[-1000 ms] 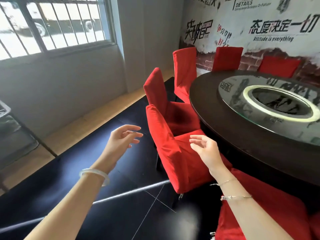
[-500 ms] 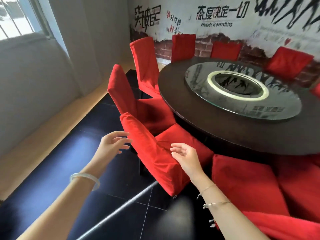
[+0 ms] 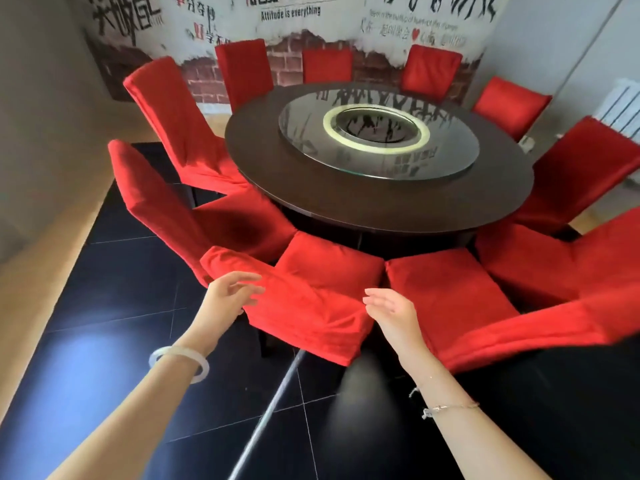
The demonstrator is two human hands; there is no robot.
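A red-covered chair [image 3: 311,299] stands right in front of me, its back toward me and its seat tucked toward the dark round table [image 3: 346,202]. My left hand [image 3: 228,297] reaches to the left edge of the chair's back, fingers relaxed and spread, at or just short of the fabric. My right hand [image 3: 391,313] hovers at the right side of the same chair back, palm facing left, fingers straight. Neither hand holds anything.
Several more red chairs ring the table, one close on my right [image 3: 502,306] and one on the left [image 3: 166,209]. A glass turntable [image 3: 301,123] lies on the tabletop. Black floor tiles [image 3: 121,306] spread below; a white radiator [image 3: 620,105] stands far right.
My view has swung right and pulled back, bringing the whole table and more chairs into sight. Both hands stay on either side of the nearest chair's back, still holding nothing.
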